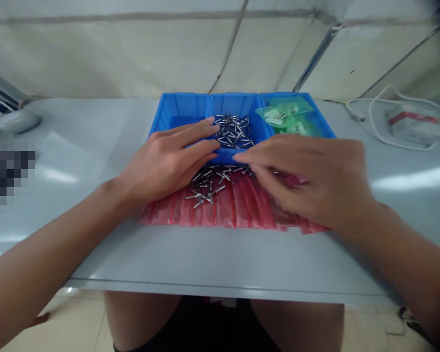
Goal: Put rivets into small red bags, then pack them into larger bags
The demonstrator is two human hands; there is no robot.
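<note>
My left hand (172, 159) lies with fingers apart over the front edge of the blue bins (229, 157), fingertips at the middle bin. That bin holds many metal rivets (234, 132). Green plastic bags (289, 117) lie in the right bin. In front of the bins, red plastic bags (225, 208) form a row, with loose rivets (203, 195) on top. My right hand (304, 171) is over the right part of the row, thumb and fingers drawn together and blurred; what they hold, if anything, is hidden.
A white box with a red stripe (416, 120) and a looped white cable (372, 117) are at the right back of the grey table (223, 264). A pale rounded object (18, 121) sits at the left back. The wall rises behind the bins.
</note>
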